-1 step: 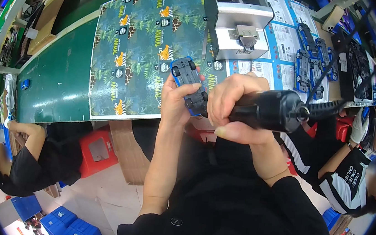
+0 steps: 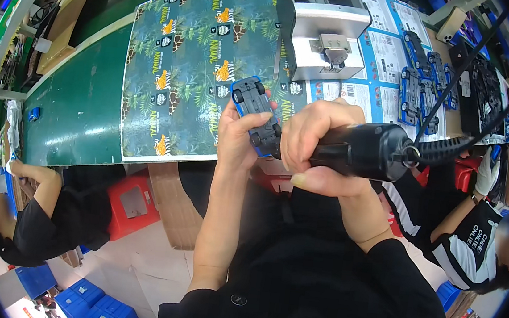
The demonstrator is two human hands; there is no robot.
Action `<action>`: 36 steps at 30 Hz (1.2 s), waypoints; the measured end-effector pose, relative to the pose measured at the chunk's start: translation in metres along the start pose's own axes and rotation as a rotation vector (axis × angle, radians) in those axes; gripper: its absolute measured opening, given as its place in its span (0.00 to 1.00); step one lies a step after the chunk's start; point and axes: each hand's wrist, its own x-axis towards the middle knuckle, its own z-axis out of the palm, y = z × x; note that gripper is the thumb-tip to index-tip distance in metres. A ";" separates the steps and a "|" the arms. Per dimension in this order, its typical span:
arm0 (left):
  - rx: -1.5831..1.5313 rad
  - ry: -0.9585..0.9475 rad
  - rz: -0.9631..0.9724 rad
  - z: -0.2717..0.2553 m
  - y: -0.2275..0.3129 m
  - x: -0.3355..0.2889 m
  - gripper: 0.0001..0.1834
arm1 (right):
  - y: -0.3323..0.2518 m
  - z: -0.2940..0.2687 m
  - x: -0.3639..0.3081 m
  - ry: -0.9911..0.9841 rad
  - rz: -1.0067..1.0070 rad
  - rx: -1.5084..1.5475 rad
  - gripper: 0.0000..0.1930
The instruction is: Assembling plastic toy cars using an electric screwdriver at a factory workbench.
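In my left hand is a blue toy car, turned underside up, with its dark chassis and wheels showing. The thumb presses on the chassis and the fingers wrap the far side. My right hand grips a black electric screwdriver, held nearly level, its tip end pointing left at the car's near end. Whether the bit touches a screw is hidden behind my right fingers. A coiled black cable runs from the screwdriver's back end.
Printed sheets cover the green table. A metal device stands beyond my hands. Several blue toy cars lie upside down at the right, near a bin of black parts. People sit on both sides; a red stool is at the left.
The screwdriver's back end has shifted very slightly, and its cable has swung a little to the right. Both hands and the toy car look the same.
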 end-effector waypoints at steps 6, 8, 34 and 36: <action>-0.002 0.016 0.000 0.001 -0.001 0.001 0.29 | -0.001 0.002 0.000 0.053 0.017 -0.028 0.14; 0.004 0.015 0.005 0.002 -0.001 0.000 0.29 | -0.002 0.004 -0.002 0.074 0.019 -0.033 0.14; 1.554 -0.340 0.949 0.008 0.061 0.029 0.42 | -0.021 -0.071 -0.059 0.582 -0.089 -0.450 0.07; 1.861 -0.492 1.079 -0.008 0.078 0.034 0.47 | -0.018 -0.071 -0.061 0.591 -0.092 -0.440 0.07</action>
